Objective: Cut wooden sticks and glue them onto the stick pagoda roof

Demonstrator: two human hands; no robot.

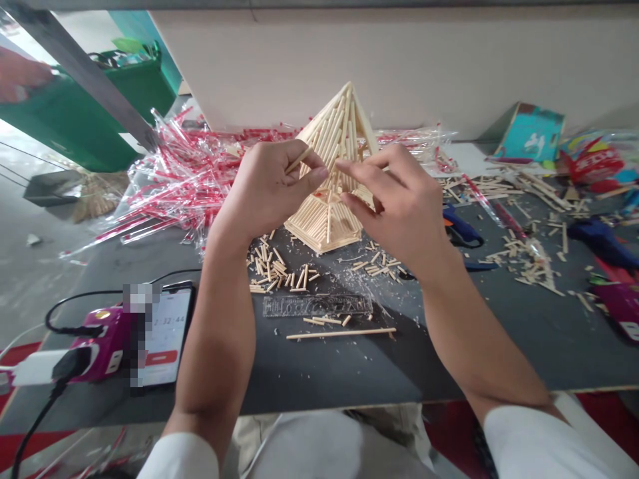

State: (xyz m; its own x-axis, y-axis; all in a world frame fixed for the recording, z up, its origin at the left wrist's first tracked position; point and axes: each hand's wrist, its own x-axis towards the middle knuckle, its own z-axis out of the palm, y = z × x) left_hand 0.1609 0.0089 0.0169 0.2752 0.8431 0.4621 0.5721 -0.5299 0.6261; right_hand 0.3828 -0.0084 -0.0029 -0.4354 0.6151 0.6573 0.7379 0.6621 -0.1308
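Note:
My left hand [272, 183] is closed with a short wooden stick [298, 160] between its fingers. Opposite it, my right hand [399, 199] has its index finger and thumb apart, with no object visible between them. Both hands are in front of a pointed model built of wooden sticks [329, 126], which stands upright on a many-sided stick base [324, 229]. My fingers cover part of its middle, and I cannot tell whether they touch it. Below lie a clear ruler [317, 305], one long stick [342, 333] and several cut stick pieces [272, 269].
Red-and-clear plastic wrappers [184, 179] heap at the back left. A phone [167, 332] and purple power strip [102, 339] with cables are at the left. Blue-handled tools [462, 226] and loose sticks [524, 259] lie at the right. A green bin [74, 120] stands beyond the table.

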